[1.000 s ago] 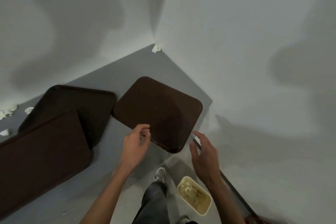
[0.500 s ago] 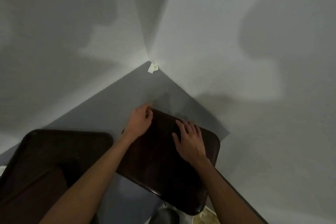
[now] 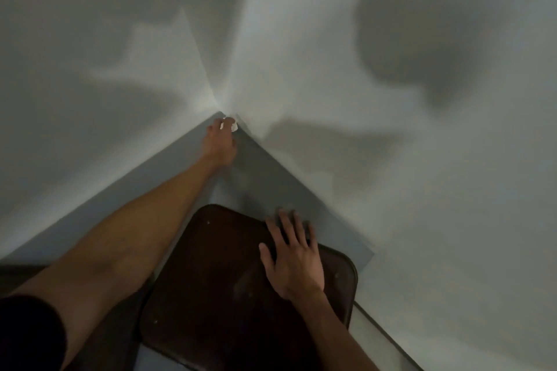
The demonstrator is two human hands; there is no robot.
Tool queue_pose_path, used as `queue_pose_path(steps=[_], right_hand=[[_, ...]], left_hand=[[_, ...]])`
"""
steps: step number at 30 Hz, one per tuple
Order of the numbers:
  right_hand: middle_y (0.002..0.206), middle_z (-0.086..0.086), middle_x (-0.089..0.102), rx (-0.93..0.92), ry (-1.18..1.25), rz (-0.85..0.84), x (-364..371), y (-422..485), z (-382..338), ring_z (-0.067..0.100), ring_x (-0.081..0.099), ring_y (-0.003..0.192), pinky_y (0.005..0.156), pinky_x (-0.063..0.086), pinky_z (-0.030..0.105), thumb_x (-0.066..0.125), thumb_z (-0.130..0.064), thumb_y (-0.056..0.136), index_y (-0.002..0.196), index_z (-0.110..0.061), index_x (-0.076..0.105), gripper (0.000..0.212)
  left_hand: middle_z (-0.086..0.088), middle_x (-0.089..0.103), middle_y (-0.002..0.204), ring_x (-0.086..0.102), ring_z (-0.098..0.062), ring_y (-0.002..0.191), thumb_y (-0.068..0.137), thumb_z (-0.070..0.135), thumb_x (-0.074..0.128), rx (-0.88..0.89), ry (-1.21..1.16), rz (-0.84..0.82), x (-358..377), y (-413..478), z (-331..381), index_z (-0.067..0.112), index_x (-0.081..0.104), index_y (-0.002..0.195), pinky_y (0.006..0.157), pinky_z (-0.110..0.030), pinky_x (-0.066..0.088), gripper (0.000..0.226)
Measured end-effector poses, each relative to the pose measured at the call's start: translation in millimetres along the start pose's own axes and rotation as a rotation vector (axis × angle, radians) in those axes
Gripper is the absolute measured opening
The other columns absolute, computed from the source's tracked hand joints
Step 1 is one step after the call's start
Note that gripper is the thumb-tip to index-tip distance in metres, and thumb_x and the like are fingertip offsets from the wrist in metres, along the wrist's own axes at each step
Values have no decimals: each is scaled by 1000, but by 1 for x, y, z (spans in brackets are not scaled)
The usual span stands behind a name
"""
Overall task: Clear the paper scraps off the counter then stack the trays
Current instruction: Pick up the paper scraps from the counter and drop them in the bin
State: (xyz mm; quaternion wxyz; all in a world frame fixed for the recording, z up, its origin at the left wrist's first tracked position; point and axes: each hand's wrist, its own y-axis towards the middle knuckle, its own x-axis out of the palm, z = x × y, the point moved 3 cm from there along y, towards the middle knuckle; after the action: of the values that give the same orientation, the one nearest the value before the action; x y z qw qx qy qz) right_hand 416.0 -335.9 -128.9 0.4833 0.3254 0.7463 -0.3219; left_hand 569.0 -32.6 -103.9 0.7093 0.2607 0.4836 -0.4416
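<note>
A small white paper scrap (image 3: 234, 127) lies in the far corner of the grey counter (image 3: 180, 166), where two white walls meet. My left hand (image 3: 220, 141) is stretched out to that corner and its fingertips curl around the scrap. A dark brown tray (image 3: 217, 286) lies upside down on the counter in front of me. My right hand (image 3: 294, 256) rests flat on the tray's far right part, fingers spread.
Part of another dark tray (image 3: 18, 274) shows at the lower left, mostly hidden by my left arm. White walls close the counter on the left and right. The counter's edge (image 3: 391, 337) runs down at the lower right.
My left hand left the tray's far edge and reached forward into the corner, onto the scrap. My right hand stayed flat on the tray. The view moved closer to the corner.
</note>
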Motion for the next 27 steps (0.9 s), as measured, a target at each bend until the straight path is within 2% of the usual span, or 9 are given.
queue_pose_path(steps=[5, 9, 11, 13, 15, 17, 20, 24, 27], right_hand=[[178, -6, -1, -6, 5, 6, 2, 3, 3, 22, -8, 164, 131, 7, 53, 15, -66, 108, 167, -39, 11, 66], [178, -5, -2, -8, 2, 1, 3, 4, 2, 23, -9, 164, 130, 6, 54, 15, -66, 108, 167, -38, 12, 65], [178, -5, -2, -12, 6, -1, 2, 4, 2, 23, -10, 163, 131, 5, 55, 15, -66, 108, 167, -38, 12, 66], [178, -5, -2, -16, 10, 2, 0, 2, 2, 23, -10, 163, 131, 4, 54, 16, -66, 108, 167, -37, 13, 66], [178, -5, -1, -15, 17, 8, -1, 1, 2, 23, -8, 164, 131, 5, 54, 16, -66, 108, 167, -38, 13, 65], [178, -6, 0, -13, 22, 15, -1, 1, 1, 23, -8, 164, 131, 7, 53, 16, -66, 108, 167, -38, 15, 65], [177, -6, 3, -13, 21, 26, 0, 0, 1, 24, -3, 164, 131, 9, 54, 16, -66, 108, 166, -37, 17, 65], [177, -5, 10, -16, 49, 33, -1, 1, 0, 24, 2, 164, 131, 9, 53, 16, -65, 108, 165, -36, 24, 64], [171, -4, 31, 50, 201, 81, -8, 0, 2, 23, 17, 162, 130, 18, 49, 28, -58, 109, 160, -32, 36, 57]], left_hand=[[-19, 47, 150, 47, -45, 132, 97, 8, 55, 26, 30, -28, 22, 28, -2, 7, 50, 147, 111, -50, 42, 50], [-5, 59, 138, 53, -28, 133, 101, 51, 42, 131, 114, 48, 26, 16, -5, 17, 59, 138, 111, -42, 43, 53], [-11, 58, 139, 54, -32, 130, 100, 48, 41, 124, 77, 48, 30, 13, -8, 15, 61, 133, 108, -42, 44, 51], [-13, 61, 118, 60, -36, 113, 100, 36, 44, 32, -49, 13, 33, 11, -10, 11, 67, 113, 90, -37, 47, 36], [-6, 58, 101, 61, -29, 98, 101, 25, 48, -12, -74, -11, 28, 3, -3, 9, 67, 101, 77, -29, 37, 25], [-6, 61, 102, 58, -25, 94, 103, 22, 49, -19, -78, -19, 21, -8, 9, 6, 69, 107, 77, -27, 35, 26], [-18, 74, 103, 67, -37, 97, 96, 21, 66, -56, -149, -13, 13, -22, 16, 4, 76, 98, 78, -36, 48, 20], [-4, 78, 81, 73, -20, 82, 87, 31, 80, -121, -340, -18, 4, -58, 17, 14, 82, 87, 75, -30, 53, 17], [4, 78, 76, 72, -4, 72, 84, 36, 83, -140, -485, -21, -5, -105, 29, 20, 83, 88, 69, -18, 53, 16]])
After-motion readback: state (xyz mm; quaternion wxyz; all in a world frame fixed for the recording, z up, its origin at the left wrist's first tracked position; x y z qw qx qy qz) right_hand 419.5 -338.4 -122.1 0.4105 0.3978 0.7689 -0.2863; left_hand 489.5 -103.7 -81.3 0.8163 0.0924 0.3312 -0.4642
